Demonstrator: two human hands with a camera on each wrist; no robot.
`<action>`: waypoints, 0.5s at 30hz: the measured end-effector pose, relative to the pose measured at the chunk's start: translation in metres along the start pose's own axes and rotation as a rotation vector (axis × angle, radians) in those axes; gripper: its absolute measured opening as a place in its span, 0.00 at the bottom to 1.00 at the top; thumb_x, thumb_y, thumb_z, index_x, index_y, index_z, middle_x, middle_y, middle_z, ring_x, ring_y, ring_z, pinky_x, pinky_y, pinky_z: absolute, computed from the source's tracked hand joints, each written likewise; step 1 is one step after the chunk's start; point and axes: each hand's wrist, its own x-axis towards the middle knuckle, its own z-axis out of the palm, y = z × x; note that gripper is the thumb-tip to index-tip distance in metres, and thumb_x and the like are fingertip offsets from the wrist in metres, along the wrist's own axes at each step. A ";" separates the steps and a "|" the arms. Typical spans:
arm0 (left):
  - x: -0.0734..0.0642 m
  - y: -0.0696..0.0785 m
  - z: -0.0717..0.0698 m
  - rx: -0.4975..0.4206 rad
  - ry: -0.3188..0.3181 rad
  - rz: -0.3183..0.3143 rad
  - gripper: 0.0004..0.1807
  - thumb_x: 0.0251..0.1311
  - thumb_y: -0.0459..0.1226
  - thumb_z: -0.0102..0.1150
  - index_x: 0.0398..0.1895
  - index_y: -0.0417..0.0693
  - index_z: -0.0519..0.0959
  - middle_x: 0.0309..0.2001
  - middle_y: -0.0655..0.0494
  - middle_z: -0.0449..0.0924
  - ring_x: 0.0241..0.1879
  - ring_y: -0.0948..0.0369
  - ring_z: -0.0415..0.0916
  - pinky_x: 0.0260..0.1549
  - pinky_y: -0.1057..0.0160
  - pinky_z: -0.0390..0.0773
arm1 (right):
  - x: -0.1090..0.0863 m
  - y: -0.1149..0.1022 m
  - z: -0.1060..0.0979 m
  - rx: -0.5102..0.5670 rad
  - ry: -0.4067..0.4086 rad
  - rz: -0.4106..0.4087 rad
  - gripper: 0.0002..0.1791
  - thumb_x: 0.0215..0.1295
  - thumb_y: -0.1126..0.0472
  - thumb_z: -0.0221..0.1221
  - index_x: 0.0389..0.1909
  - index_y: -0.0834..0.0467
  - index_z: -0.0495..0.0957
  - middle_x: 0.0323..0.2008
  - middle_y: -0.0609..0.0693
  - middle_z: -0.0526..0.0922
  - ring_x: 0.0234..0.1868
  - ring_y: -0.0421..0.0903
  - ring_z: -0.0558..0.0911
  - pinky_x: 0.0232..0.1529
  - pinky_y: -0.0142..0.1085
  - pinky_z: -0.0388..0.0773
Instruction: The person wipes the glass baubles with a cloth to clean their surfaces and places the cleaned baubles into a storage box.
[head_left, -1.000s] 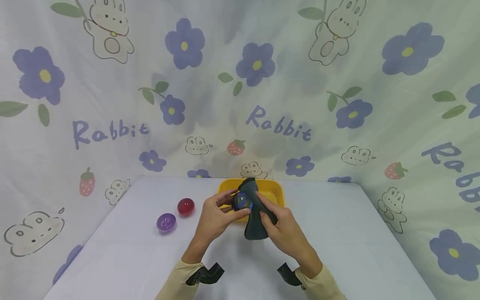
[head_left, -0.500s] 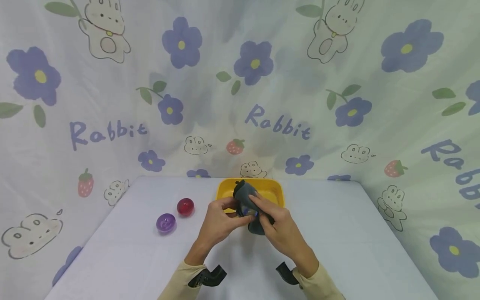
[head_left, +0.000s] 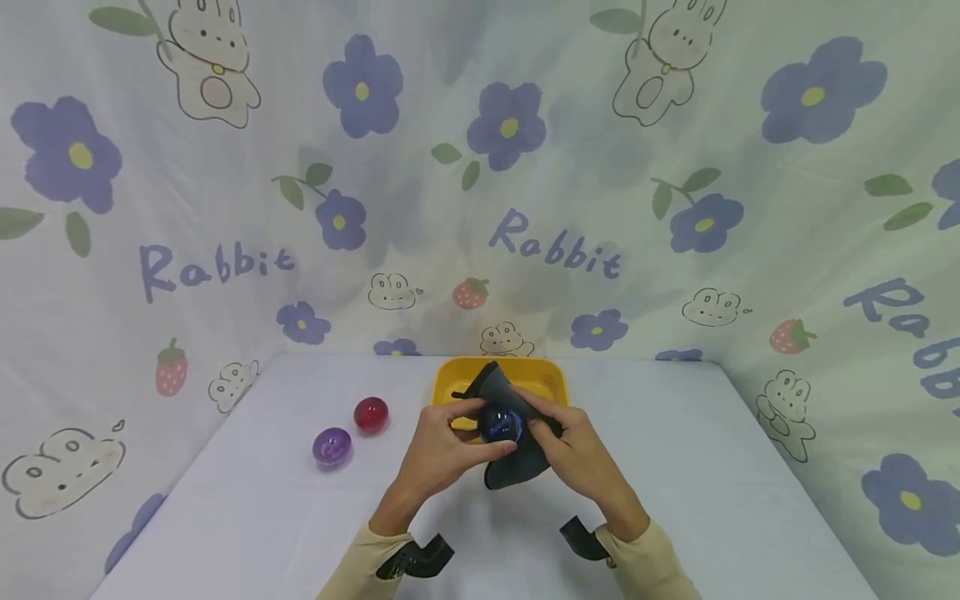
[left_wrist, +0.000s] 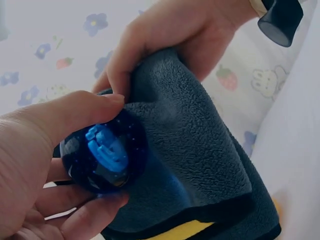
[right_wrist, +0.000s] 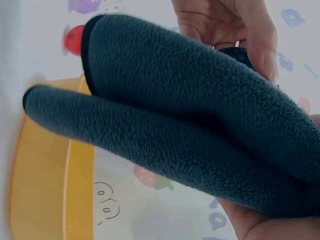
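A dark blue see-through ball (left_wrist: 107, 155) with a light blue figure inside is pinched between the thumb and fingers of my left hand (head_left: 442, 446). My right hand (head_left: 581, 450) grips a dark grey fleecy cloth (head_left: 517, 462) with a black edge, bunched and folded. In the left wrist view the cloth (left_wrist: 190, 135) lies against the ball's side. The right wrist view shows two thick folds of the cloth (right_wrist: 165, 75), which cover most of the ball (right_wrist: 237, 54). Both hands are raised above the table, in front of a yellow tray.
The yellow tray (head_left: 558, 379) stands at the back middle of the white table (head_left: 675, 467). To the left sit a red ball (head_left: 371, 415) and a purple ball (head_left: 332, 447). A printed curtain (head_left: 420, 192) rises behind the table.
The cloth, earlier beside the ball, wrapped over it half a second ago and is now drawn back, showing the ball again. My left fingers keep their hold, slightly lower and further right.
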 end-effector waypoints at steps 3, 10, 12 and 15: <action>0.000 0.000 0.000 -0.010 0.014 0.008 0.31 0.47 0.42 0.83 0.58 0.50 0.85 0.56 0.50 0.86 0.55 0.52 0.85 0.48 0.60 0.89 | 0.001 -0.001 -0.001 0.037 -0.016 0.026 0.26 0.78 0.68 0.49 0.73 0.51 0.73 0.67 0.58 0.80 0.56 0.53 0.85 0.51 0.34 0.87; 0.000 0.000 0.001 -0.017 0.067 -0.008 0.31 0.48 0.42 0.83 0.59 0.51 0.85 0.58 0.49 0.86 0.54 0.52 0.87 0.47 0.60 0.89 | 0.001 0.000 0.000 0.040 -0.027 0.054 0.27 0.78 0.67 0.49 0.75 0.54 0.69 0.67 0.60 0.79 0.56 0.54 0.86 0.53 0.39 0.88; 0.001 -0.001 0.001 -0.019 0.088 -0.008 0.31 0.48 0.42 0.83 0.59 0.51 0.85 0.57 0.49 0.86 0.52 0.52 0.88 0.46 0.61 0.89 | 0.001 0.001 0.000 0.032 -0.023 0.058 0.27 0.77 0.67 0.51 0.76 0.54 0.69 0.68 0.59 0.78 0.56 0.54 0.86 0.54 0.40 0.88; 0.002 -0.001 0.000 -0.035 0.116 -0.006 0.30 0.49 0.41 0.82 0.59 0.52 0.85 0.53 0.47 0.87 0.49 0.53 0.88 0.43 0.63 0.89 | 0.001 0.001 0.001 0.028 -0.023 0.065 0.28 0.77 0.66 0.52 0.76 0.55 0.67 0.69 0.59 0.78 0.56 0.53 0.85 0.54 0.39 0.88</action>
